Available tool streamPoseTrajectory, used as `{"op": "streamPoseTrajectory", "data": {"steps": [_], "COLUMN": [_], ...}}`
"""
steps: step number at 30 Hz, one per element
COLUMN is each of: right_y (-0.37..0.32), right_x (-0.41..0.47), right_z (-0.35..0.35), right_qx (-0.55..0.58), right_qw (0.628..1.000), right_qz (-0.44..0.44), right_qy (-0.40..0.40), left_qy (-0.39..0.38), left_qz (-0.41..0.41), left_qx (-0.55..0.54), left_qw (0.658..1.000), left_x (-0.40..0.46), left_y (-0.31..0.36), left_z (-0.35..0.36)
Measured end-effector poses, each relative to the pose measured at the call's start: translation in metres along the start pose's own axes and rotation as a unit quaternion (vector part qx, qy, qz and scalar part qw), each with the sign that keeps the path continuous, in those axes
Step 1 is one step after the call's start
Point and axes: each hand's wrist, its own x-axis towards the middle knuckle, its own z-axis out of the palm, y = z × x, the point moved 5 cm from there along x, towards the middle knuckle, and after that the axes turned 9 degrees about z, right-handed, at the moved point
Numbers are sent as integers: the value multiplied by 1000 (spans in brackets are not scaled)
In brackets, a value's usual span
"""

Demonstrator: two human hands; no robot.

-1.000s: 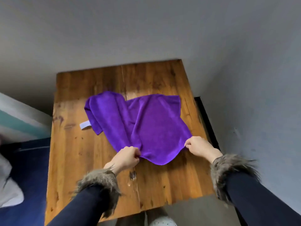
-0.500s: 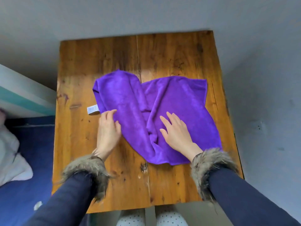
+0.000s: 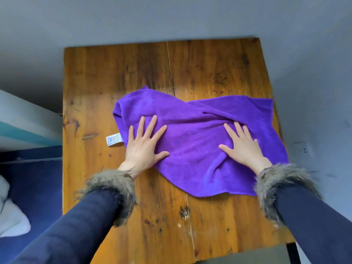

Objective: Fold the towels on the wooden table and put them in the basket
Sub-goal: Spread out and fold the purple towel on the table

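A purple towel [image 3: 192, 141] lies spread but wrinkled on the wooden table [image 3: 118, 77], reaching to the table's right edge. Its white label [image 3: 114, 139] sticks out on the left side. My left hand [image 3: 143, 147] rests flat on the towel's left part with fingers spread. On the right part my right hand [image 3: 242, 146] also presses flat, fingers apart, beside a raised fold that runs toward the far right corner. Neither hand holds anything. No basket is in view.
Grey wall surrounds the table at the back and right. To the left are a dark blue surface [image 3: 34, 187] and something white [image 3: 11, 223] at the lower left. A white and teal panel [image 3: 22, 126] stands beside the table's left edge.
Both hands let go of the towel's near edge, then moved onto the cloth. They now lie flat and farther apart on it, and the towel looks more spread out.
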Motion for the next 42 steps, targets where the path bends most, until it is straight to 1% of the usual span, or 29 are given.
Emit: {"op": "streamPoseTrajectory", "data": {"steps": [2, 3, 4, 5, 6, 7, 8, 9, 10, 11, 12, 14, 15, 18, 21, 24, 28, 30, 32, 34, 36, 38, 40, 42], "right_y": [-10, -20, -33, -48, -65, -82, -100, -117, -132, -144, -151, -158, -158, -155, -154, -153, -154, -155, -155, -155, -155, -156, -157, -160], "right_x": [-2, -6, -12, -19, -26, -33, -39, -45, -49, -51, -52, -50, -49, -48, -47, -47, -48, -48, -48, -48, -48, -49, -50, -51], "right_z": [-4, -5, -7, -8, -7, -5, -2, 3, 7, 12, 18, 27, 31, 35, 33, 30, 29, 29, 28, 27, 27, 26, 27, 27], "right_qx": [5, 16, 32, 48, 60, 70, 77, 80, 81, 81, 78, 54, 38, 6, -8, -15, -17, -16, -19, -20, -13, -3, 7, 30], "right_qw": [1000, 999, 997, 995, 993, 991, 990, 989, 988, 989, 989, 992, 993, 994, 993, 993, 994, 994, 994, 995, 995, 996, 996, 997], "right_qz": [23, 30, 30, 18, -5, -34, -65, -91, -109, -118, -119, -111, -108, -112, -119, -117, -111, -108, -106, -102, -98, -93, -87, -73], "right_qy": [1, 24, 56, 85, 103, 107, 98, 84, 66, 49, 34, 21, 20, 19, 14, 7, 3, -1, -3, -5, -8, -8, -6, -9], "left_qy": [35, 80, 146, 219, 279, 310, 311, 291, 262, 233, 212, 186, 172, 126, 103, 135, 202, 232, 250, 243, 232, 201, 166, 154], "left_qz": [3, 2, -7, -32, -78, -144, -216, -279, -325, -350, -357, -342, -335, -341, -350, -365, -420, -405, -375, -365, -383, -406, -431, -449], "left_qx": [-25, -53, -88, -126, -161, -190, -218, -244, -268, -289, -304, -320, -325, -348, -355, -312, -202, -144, -112, -131, -201, -255, -264, -255], "left_qw": [999, 995, 985, 967, 943, 921, 900, 882, 868, 860, 857, 863, 868, 864, 861, 867, 862, 873, 886, 889, 871, 854, 847, 843], "left_x": [0, -2, -4, -8, -13, -18, -22, -25, -27, -28, -28, -26, -25, -23, -26, -41, -63, -61, -58, -59, -66, -72, -75, -72], "left_y": [-2, -3, -7, -16, -28, -44, -62, -80, -95, -106, -112, -112, -109, -98, -103, -136, -187, -188, -174, -155, -142, -136, -133, -132], "left_z": [-5, -12, -20, -27, -34, -36, -35, -30, -23, -18, -14, -12, -11, -7, -11, -34, -70, -79, -77, -62, -40, -20, -9, -10]}}
